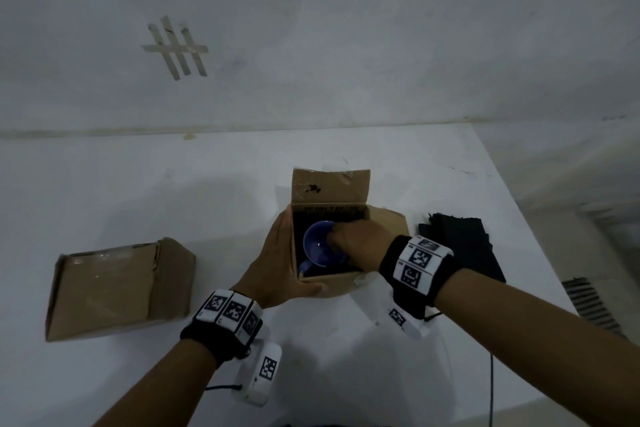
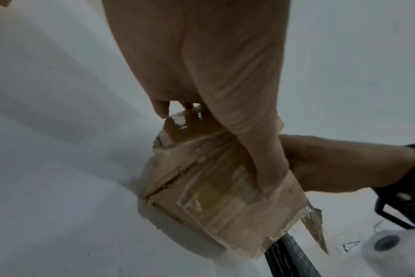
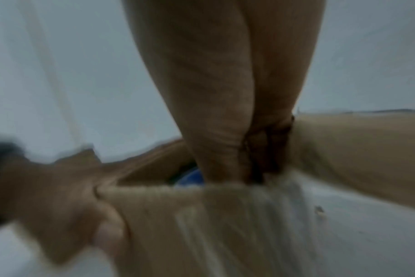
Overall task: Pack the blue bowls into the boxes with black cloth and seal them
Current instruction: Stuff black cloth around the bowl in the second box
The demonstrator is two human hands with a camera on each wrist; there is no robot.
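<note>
An open cardboard box [image 1: 341, 282] stands mid-table, lined with black cloth [image 1: 349, 215], its back flap upright. A blue bowl [image 1: 318, 248] lies tilted inside; a further bit of blue shows at the lower left. My left hand [image 1: 273, 263] grips the box's left wall, thumb along the front edge. My right hand [image 1: 353, 243] reaches in from the right and its fingers curl on the bowl's rim, their tips hidden. The left wrist view shows the left hand [image 2: 225, 93] clamping the taped box [image 2: 213, 196]. The blurred right wrist view shows a sliver of the bowl [image 3: 192, 178].
A second cardboard box [image 1: 117, 288], taped across its top, sits on the white table [image 1: 173, 184] to the left. A pile of folded black cloth [image 1: 464, 246] lies right of the open box. The table's right edge runs diagonally nearby. Tape strips [image 1: 176, 48] mark the wall.
</note>
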